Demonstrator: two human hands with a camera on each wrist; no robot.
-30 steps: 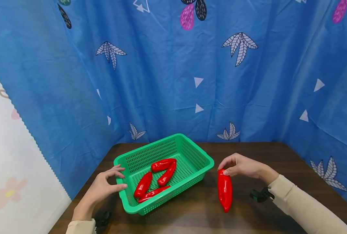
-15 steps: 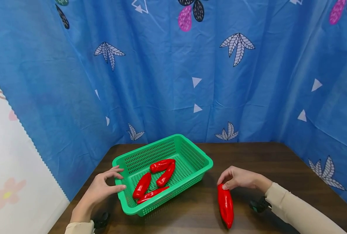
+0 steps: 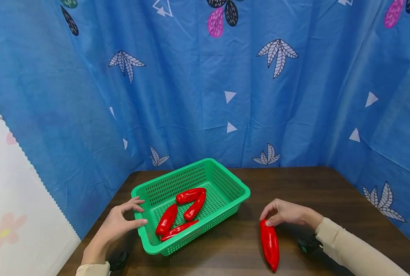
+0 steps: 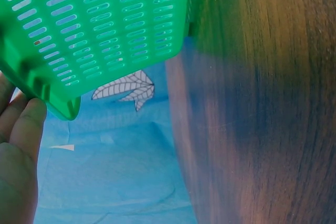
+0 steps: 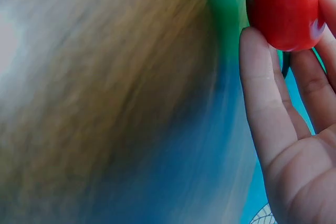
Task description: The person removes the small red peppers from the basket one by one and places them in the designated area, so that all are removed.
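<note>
A green plastic basket (image 3: 222,218) with slotted walls stands on the table, several glossy red peppers (image 3: 167,219) lying inside it. My left hand (image 3: 116,224) holds the basket's left end, fingers and thumb over the rim. From the left wrist view, fingers (image 4: 31,127) touch the rim's underside. Right of the basket, my right hand (image 3: 282,214) pinches another red pepper (image 3: 269,245) by its blunt upper end. Its pointed tip faces the near table edge, low over the tabletop; whether it touches the wood I cannot tell. The right wrist view shows that pepper's rounded end (image 5: 286,11) among the fingertips.
The dark wooden table (image 3: 305,184) reaches back to a blue patterned curtain (image 3: 191,96). A white flowered cloth (image 3: 15,199) hangs at the left. A dark device (image 3: 308,245) sits at each wrist.
My right hand has lowered the pepper toward the table and the near edge, then shifted slightly right. The left hand keeps its place on the basket, while the head view drifts slightly.
</note>
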